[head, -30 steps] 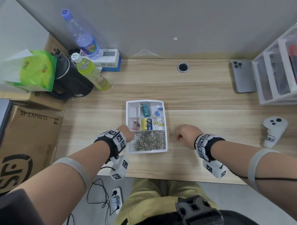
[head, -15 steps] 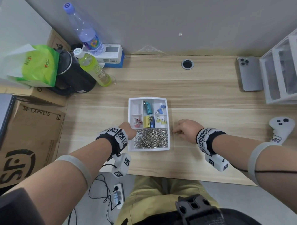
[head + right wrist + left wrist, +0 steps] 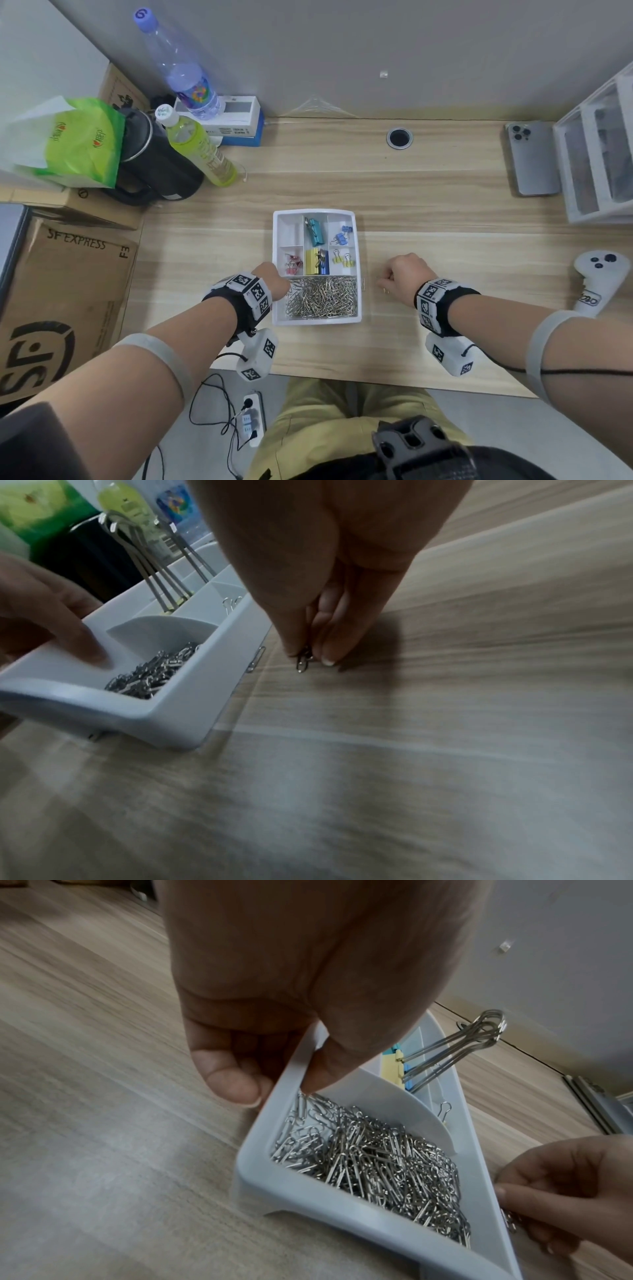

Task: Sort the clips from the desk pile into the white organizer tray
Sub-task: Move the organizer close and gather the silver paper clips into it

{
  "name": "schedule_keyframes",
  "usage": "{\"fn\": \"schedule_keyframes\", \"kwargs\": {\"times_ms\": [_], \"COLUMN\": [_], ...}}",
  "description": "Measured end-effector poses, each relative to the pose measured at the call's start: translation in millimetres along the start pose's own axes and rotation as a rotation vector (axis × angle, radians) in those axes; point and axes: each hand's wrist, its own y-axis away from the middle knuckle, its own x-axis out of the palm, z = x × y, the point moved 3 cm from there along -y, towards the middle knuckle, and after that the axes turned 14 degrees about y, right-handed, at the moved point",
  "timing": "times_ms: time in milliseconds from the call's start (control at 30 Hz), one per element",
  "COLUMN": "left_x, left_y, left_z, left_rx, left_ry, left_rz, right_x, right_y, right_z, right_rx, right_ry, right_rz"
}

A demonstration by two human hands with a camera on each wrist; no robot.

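The white organizer tray (image 3: 317,320) sits mid-desk. Its wide near compartment holds a heap of silver paper clips (image 3: 322,296), and coloured binder clips (image 3: 317,262) fill the smaller compartments behind. My left hand (image 3: 277,1085) grips the tray's (image 3: 342,1213) left wall, thumb inside and fingers outside. Just right of the tray, my right hand (image 3: 308,654) pinches a silver paper clip (image 3: 303,661) against the desk between thumb and fingertips. A second paper clip (image 3: 256,660) lies on the wood against the tray's (image 3: 164,718) right wall.
A phone (image 3: 532,159), a white drawer unit (image 3: 596,154) and a white controller (image 3: 597,281) are at the right. Two bottles (image 3: 202,154), a black pot (image 3: 154,164) and a green bag (image 3: 78,144) crowd the back left. A cardboard box (image 3: 61,291) stands left of the desk.
My right hand's fingers have crept left onto the loose clips beside the tray and now pinch one. The left hand has stayed on the tray's wall.
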Motion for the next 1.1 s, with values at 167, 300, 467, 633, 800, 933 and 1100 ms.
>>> {"fn": "schedule_keyframes", "kwargs": {"times_ms": [167, 300, 467, 633, 800, 933, 1100], "left_x": [0.4, 0.3, 0.1, -0.1, -0.5, 0.0, 0.2], "left_y": [1.2, 0.0, -1.4, -0.6, -0.1, -0.9, -1.2], "left_z": [-0.4, 0.3, 0.9, 0.4, 0.9, 1.3, 1.5], "left_rx": [0.000, -0.001, 0.006, 0.005, -0.002, 0.004, 0.005], "left_ry": [0.000, 0.004, 0.001, -0.004, -0.006, -0.001, 0.005], "left_rz": [-0.001, 0.002, 0.001, 0.009, 0.004, 0.001, 0.000], "right_x": [2.3, 6.6, 8.1, 7.5, 0.5, -1.0, 6.0], "right_y": [-3.3, -2.6, 0.5, -1.1, 1.9, 3.7, 4.5], "right_z": [17.5, 27.9, 26.6, 29.4, 18.2, 6.7, -2.8], "right_rx": [0.130, 0.132, 0.111, 0.116, 0.054, -0.044, -0.023], "right_ry": [-0.172, -0.232, -0.258, -0.231, -0.199, -0.172, -0.133], "right_rz": [-0.038, -0.033, -0.035, -0.040, -0.031, -0.042, -0.148]}}
